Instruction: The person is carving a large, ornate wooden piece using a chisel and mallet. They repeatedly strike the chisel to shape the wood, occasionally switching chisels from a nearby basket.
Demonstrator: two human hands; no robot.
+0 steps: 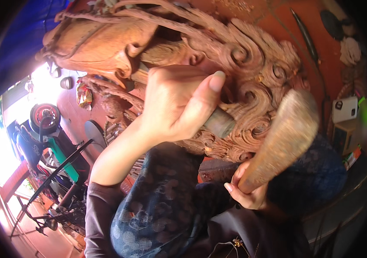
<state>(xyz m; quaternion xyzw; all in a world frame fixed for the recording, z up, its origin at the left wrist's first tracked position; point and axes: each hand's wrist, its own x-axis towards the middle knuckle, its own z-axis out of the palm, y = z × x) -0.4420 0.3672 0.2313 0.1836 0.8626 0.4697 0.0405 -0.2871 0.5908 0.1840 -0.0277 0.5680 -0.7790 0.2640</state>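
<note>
Chiselling seems the step: the left hand [178, 102] closes round a chisel [220, 123] above the wood [256, 56], the right hand [252, 193] round a mallet [283, 135], and the next move probably calls for steady aim.

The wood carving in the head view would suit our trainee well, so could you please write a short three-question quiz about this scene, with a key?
1. True or false: the right hand holds the wooden mallet by its wide end.
2. Where is the white smartphone?
A) Between the two hands
B) Toward the picture's right edge
C) In the picture's lower left corner
3. Fill in: over the wood carving, the left hand grips a rounded ____.

Key: 1. False, the narrow end; 2. B; 3. tool handle.
</note>
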